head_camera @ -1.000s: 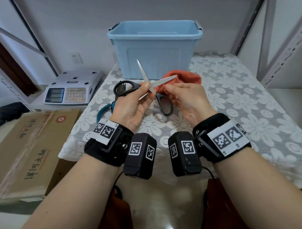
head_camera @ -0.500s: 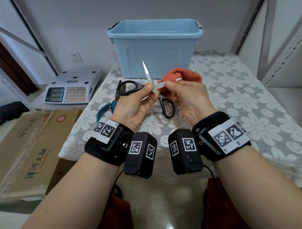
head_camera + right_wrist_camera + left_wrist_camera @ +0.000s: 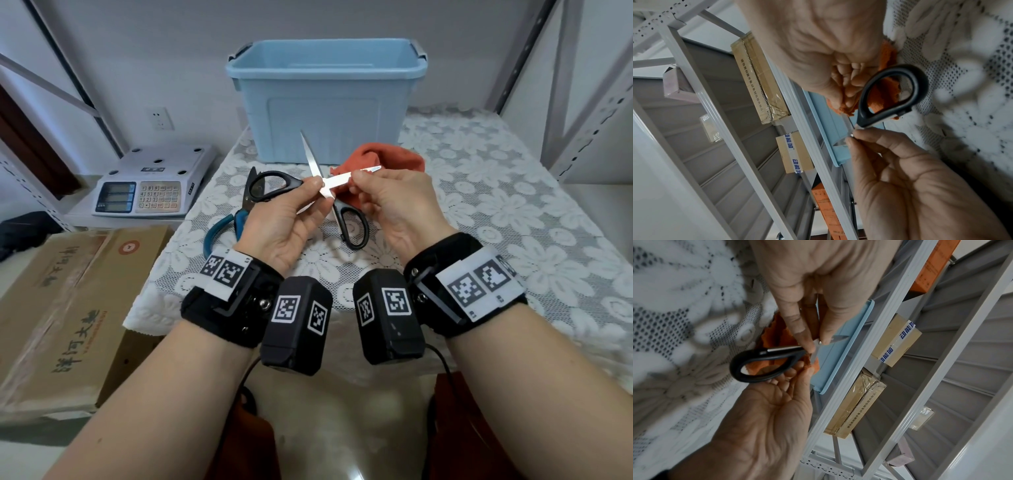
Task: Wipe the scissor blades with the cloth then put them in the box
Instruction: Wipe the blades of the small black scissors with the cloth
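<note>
Black-handled scissors [image 3: 329,192] held spread open above the lace-covered surface [image 3: 479,212], just in front of the blue box [image 3: 325,99]. My left hand [image 3: 284,219] pinches them at the pivot between thumb and fingertips; one handle loop sticks out to the left, the other hangs below between my hands. My right hand [image 3: 394,205] is curled round the orange cloth [image 3: 387,156] and pinches it onto the blade that points right. That blade is mostly covered by cloth and fingers; only its tip shows past them. The other blade stands free, pointing up against the box wall. How far the cloth wraps under the blade I cannot tell from the head view; in the right wrist view the cloth is bunched inside my palm. Box interior not visible from here, only rim and front wall. A second pair of scissors with teal handles [image 3: 222,226] lies on the surface to the left, partly hidden behind my left hand. Off the surface, left: an electronic scale [image 3: 150,185] and a cardboard carton [image 3: 68,301]. Wrist views are blurred on the lace; they show metal shelving with taped boxes overhead.
</note>
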